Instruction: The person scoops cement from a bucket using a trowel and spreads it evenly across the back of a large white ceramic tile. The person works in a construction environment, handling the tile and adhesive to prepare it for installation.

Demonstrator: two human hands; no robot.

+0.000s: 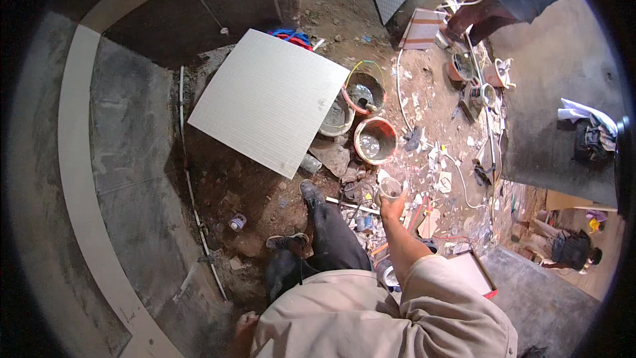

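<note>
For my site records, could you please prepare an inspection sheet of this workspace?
Surface: rough dirt floor, littered with fragments.
Things: small round container in the right hand; large pale panel beside buckets holding grey material.
Clutter: pale broken pieces, a small white jar, a red-edged box.
Hands: right grips the container; left hand is low beside the shirt, partly hidden, its grip unclear.
Cables: white cable or hose across the floor.
Surroundings: grey wall at left; two other people at right.
</note>
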